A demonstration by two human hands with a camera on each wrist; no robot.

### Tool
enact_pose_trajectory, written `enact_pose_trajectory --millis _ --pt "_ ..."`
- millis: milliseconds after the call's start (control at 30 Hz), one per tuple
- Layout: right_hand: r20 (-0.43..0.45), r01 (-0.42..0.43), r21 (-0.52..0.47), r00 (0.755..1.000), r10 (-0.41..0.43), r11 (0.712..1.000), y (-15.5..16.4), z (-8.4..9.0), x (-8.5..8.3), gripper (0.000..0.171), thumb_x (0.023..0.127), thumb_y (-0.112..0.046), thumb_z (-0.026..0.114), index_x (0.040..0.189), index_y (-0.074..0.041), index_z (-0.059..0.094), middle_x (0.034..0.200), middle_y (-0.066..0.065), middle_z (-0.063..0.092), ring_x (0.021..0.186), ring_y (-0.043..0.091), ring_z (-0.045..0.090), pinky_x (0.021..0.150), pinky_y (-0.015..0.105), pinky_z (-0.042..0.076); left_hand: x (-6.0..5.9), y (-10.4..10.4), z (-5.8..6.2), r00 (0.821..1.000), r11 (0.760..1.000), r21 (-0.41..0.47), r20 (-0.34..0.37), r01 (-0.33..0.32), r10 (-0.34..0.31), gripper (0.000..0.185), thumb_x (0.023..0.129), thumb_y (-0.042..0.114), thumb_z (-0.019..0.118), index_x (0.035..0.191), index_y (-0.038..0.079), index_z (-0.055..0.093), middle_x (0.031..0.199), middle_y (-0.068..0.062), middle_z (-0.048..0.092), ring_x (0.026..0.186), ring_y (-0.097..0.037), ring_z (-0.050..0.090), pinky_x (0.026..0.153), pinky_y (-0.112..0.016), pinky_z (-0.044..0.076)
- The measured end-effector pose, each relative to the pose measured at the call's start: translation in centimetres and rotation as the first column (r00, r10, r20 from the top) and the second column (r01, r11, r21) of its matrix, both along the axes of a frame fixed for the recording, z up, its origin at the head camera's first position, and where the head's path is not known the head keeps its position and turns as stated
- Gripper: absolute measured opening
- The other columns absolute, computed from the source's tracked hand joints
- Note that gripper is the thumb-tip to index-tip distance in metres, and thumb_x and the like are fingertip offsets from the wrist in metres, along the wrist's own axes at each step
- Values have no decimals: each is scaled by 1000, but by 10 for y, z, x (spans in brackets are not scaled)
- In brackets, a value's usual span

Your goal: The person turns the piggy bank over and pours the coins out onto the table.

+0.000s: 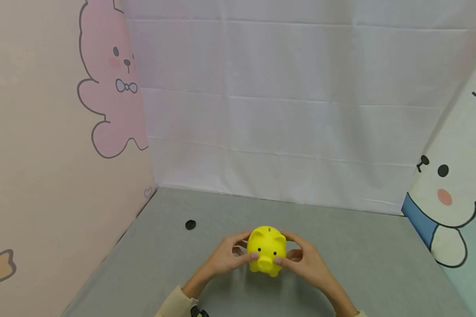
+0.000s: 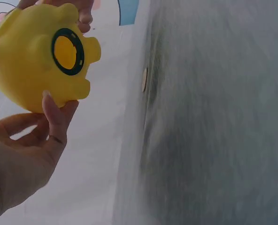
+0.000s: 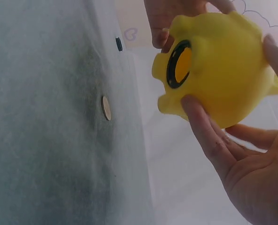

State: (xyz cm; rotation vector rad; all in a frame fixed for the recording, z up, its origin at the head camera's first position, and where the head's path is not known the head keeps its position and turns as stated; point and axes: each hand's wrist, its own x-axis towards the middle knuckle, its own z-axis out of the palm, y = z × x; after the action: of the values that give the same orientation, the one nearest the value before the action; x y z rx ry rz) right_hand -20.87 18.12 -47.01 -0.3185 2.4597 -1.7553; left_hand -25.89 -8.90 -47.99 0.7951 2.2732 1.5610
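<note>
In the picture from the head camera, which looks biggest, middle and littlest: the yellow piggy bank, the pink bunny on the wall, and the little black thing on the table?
1. Pink bunny, by far the biggest.
2. Yellow piggy bank, held between both hands.
3. Little black thing, the smallest.

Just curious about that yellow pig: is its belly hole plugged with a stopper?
No, the piggy bank's black-ringed belly hole gapes open, yellow inside showing.

Grey felt tabletop (image 1: 361, 246) viewed downward from head height, yellow plastic piggy bank (image 1: 266, 255) seen close from below by both wrist views, underside shared, left and right flanks respectively.
</note>
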Motion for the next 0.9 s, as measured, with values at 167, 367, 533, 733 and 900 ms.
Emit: enact_pose_trajectory --millis 167,367,533,733,900 --pt "119 53 -17 992 -50 998 -2 3 -2 50 100 -39 73 131 -2 60 130 24 63 71 23 75 68 42 67 2 8 0 996 998 -34 77 -46 48 52 104 56 58 138 18 69 121 -2 77 95 -16 71 75 -25 60" --pt "143 52 -23 989 -48 998 -1 1 -4 49 104 -40 66 127 4 63 123 24 67 63 26 72 64 51 66 1 13 0 991 996 -49 114 -68 73 50 104 58 56 121 16 78 98 1 78 82 -27 72 63 -32 61" --pt "160 50 -17 986 -47 999 -2 2 -5 52 103 -41 66 129 4 62 125 24 67 65 26 73 66 51 66 0 12 0 990 996 -54 117 -67 73 54 103 59 58 122 12 77 100 -1 78 81 -20 71 65 -33 62" --pt "144 21 -12 989 -19 1000 -1 3 -4 54 102 -40 70 136 0 60 136 25 63 74 25 77 73 34 66 -1 8 2 989 997 -55 136 -58 65 59 99 60 66 135 13 71 118 -4 78 92 -13 72 75 -35 65" --pt "108 -37 -37 993 41 999 3 2 -2 69 95 -33 79 150 -2 50 151 30 52 83 21 78 78 31 65 -1 2 5 994 996 -73 91 -47 54 68 92 55 77 146 17 63 134 -3 72 104 -14 70 85 -28 63"
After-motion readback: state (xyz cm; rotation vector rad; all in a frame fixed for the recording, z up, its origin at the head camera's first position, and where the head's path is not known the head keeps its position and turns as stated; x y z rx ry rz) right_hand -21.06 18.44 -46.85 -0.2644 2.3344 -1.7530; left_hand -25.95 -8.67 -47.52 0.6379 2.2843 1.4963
